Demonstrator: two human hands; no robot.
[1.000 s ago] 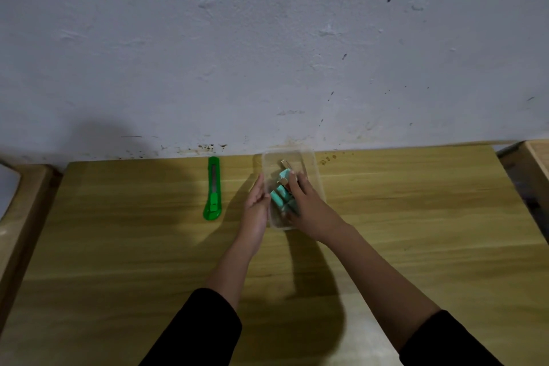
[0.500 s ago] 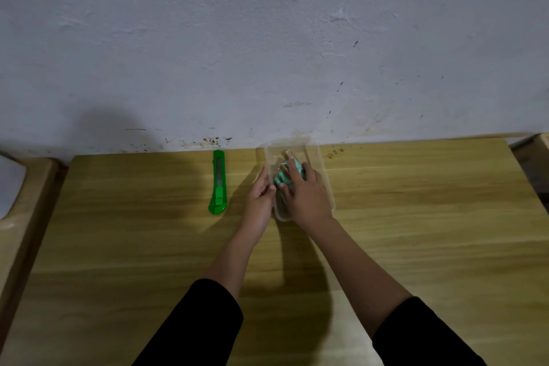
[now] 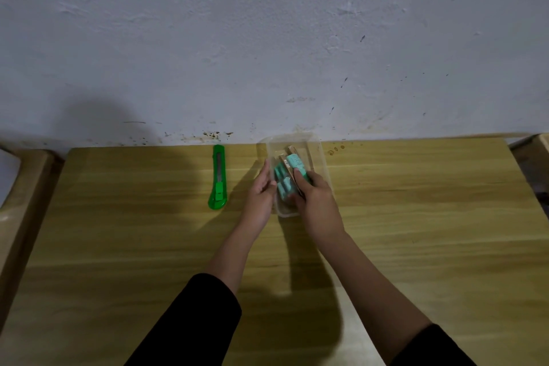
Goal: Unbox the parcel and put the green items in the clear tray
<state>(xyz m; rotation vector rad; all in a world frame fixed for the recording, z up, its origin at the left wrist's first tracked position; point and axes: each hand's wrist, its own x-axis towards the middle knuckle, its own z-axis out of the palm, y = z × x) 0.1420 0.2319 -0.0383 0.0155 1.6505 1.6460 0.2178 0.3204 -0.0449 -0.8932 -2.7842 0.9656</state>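
Note:
A clear plastic tray (image 3: 319, 154) stands on the wooden table near the wall. Inside it lie several mint-green items (image 3: 282, 180) on brown card backing. My right hand (image 3: 316, 202) reaches into the tray from the near side, fingers closed around one green item (image 3: 298, 165) that lies tilted across the others. My left hand (image 3: 261, 196) rests flat against the tray's left wall, fingers straight. No parcel box is in view.
A green utility knife (image 3: 218, 178) lies on the table left of the tray, lengthwise toward the wall. The white wall (image 3: 267, 38) rises right behind the tray. Wooden furniture edges show at far left (image 3: 17, 193) and far right (image 3: 531, 151).
My right hand has shifted inside the tray, and the green item it holds now points toward the wall. My left hand stays against the tray's left side.

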